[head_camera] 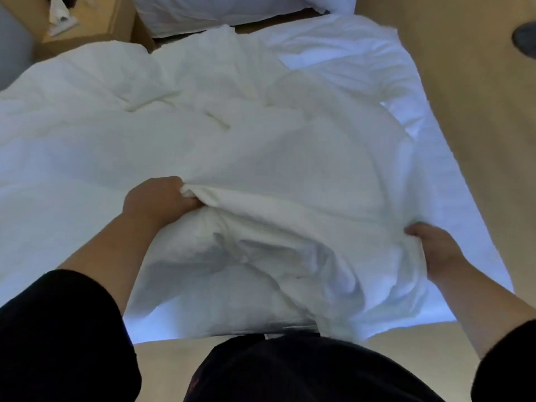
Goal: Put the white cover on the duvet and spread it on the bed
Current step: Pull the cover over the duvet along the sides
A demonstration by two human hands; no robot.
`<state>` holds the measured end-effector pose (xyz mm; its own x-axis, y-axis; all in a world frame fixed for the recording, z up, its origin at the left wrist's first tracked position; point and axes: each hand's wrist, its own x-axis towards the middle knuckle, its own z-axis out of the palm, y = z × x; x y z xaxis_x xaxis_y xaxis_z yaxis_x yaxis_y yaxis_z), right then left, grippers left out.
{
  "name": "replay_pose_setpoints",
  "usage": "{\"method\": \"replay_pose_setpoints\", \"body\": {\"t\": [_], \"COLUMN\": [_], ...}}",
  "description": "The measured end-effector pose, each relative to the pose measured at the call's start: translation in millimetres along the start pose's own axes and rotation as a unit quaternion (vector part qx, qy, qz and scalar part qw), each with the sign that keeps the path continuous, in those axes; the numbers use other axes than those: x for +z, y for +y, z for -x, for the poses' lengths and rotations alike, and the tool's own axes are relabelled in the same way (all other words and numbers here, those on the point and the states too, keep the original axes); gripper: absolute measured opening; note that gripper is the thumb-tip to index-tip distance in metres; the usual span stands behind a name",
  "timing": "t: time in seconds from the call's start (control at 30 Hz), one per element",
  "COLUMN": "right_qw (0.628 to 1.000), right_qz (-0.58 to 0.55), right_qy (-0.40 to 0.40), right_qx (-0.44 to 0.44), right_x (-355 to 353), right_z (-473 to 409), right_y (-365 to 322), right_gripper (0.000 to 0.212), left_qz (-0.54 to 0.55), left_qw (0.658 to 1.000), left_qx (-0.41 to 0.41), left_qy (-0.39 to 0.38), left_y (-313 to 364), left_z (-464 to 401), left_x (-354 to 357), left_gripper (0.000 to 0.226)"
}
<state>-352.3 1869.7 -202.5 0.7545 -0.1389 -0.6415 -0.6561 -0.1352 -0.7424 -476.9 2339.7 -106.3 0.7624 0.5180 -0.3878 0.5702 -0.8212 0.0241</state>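
Observation:
A rumpled white cover (290, 175) lies heaped over the bed (452, 198), which wears a white sheet. Beneath the near edge of the cover bulges the white duvet (232, 250), hanging toward me at the foot of the bed. My left hand (158, 200) grips a bunched fold of the cover's edge, fingers curled round it. My right hand (435, 248) grips the cover's edge farther right, thumb on top and fingers hidden under the cloth. Where cover ends and duvet begins is hard to tell in places.
A white pillow (226, 10) lies at the head of the bed. A wooden nightstand (95, 24) with a tissue box (59, 15) stands at the far left. Tan floor (464, 82) runs along the bed's right side and under me.

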Motion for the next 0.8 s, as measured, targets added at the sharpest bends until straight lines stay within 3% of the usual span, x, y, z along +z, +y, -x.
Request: {"method": "replay_pose_setpoints", "body": {"t": [0.07, 0.13, 0.23, 0.3, 0.37, 0.47, 0.57, 0.63, 0.7, 0.73, 0.8], "right_qw": [0.998, 0.996, 0.985, 0.977, 0.973, 0.969, 0.961, 0.944, 0.924, 0.921, 0.924], "right_qz": [0.054, 0.072, 0.083, 0.095, 0.111, 0.128, 0.166, 0.155, 0.15, 0.172, 0.243], "right_qy": [0.004, -0.01, -0.049, -0.075, -0.087, -0.081, 0.012, 0.094, 0.124, 0.114, 0.067], "right_qx": [0.025, 0.06, 0.146, 0.178, 0.185, 0.196, 0.219, 0.274, 0.328, 0.33, 0.288], "right_x": [11.8, 32.0, 53.5, 65.4, 83.2, 106.4, 120.5, 123.7, 124.5, 123.5, 122.5], "right_z": [-2.9, -5.6, -28.1, -37.2, -36.4, -35.2, -31.4, -31.5, -32.4, -34.7, -39.1], "right_y": [30.5, 60.3, 111.9, 144.6, 166.0, 195.9, 213.3, 228.1, 237.4, 239.3, 233.4], "right_gripper": [0.02, 0.019, 0.04, 0.029, 0.032, 0.04, 0.036, 0.06, 0.079, 0.075, 0.042], "left_qz": [-0.027, -0.078, -0.122, -0.083, -0.055, -0.109, -0.193, -0.22, -0.227, -0.228, -0.233], "left_qw": [1.0, 0.995, 0.974, 0.956, 0.946, 0.941, 0.927, 0.922, 0.922, 0.923, 0.925], "left_qx": [-0.004, 0.022, 0.15, 0.249, 0.31, 0.313, 0.285, 0.268, 0.259, 0.259, 0.258], "left_qy": [-0.006, 0.05, 0.121, 0.132, 0.076, -0.066, -0.148, -0.171, -0.176, -0.172, -0.156], "left_y": [-6.9, -10.9, -5.0, 7.8, 25.5, 38.9, 35.0, 30.3, 26.6, 26.9, 31.7], "left_z": [-16.2, -28.5, -29.5, -23.8, -18.1, -19.9, -37.6, -48.8, -56.5, -58.1, -59.0], "left_x": [22.6, 56.5, 114.6, 158.0, 198.5, 241.1, 267.0, 282.3, 297.8, 303.8, 309.3], "left_gripper": [0.048, 0.048, 0.043, 0.049, 0.059, 0.082, 0.096, 0.101, 0.103, 0.104, 0.102]}}
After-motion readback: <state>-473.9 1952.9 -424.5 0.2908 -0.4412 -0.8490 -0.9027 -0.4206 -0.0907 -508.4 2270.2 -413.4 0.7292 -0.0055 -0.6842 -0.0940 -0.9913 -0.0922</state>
